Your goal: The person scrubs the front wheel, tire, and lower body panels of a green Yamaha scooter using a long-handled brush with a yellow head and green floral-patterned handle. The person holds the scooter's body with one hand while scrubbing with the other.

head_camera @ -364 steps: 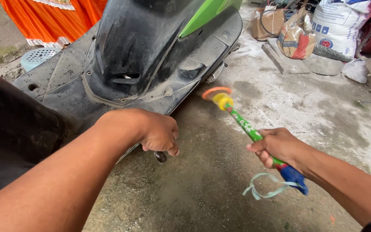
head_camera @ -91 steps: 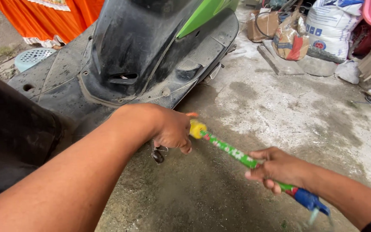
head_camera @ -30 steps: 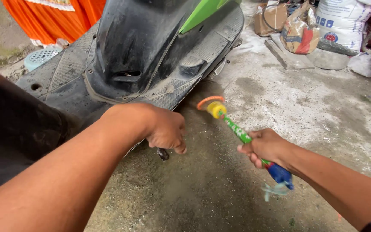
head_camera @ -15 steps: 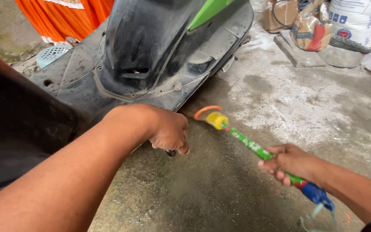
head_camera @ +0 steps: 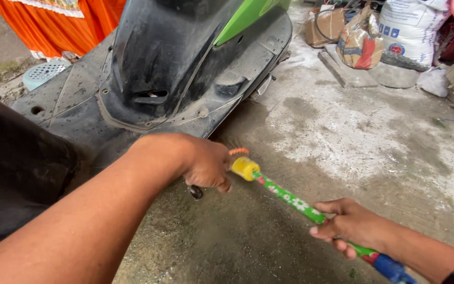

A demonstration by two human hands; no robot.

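While the left hand (head_camera: 206, 167) curls closed on a small dark part (head_camera: 195, 192) under the dusty black scooter (head_camera: 153, 79), the stick (head_camera: 290, 197) runs diagonally, its yellow cap pointing up-left beside that hand. Its shaft is slender, green and flower-patterned, with a blue end. The right hand (head_camera: 350, 226) grips it over rough concrete floor (head_camera: 384, 152).
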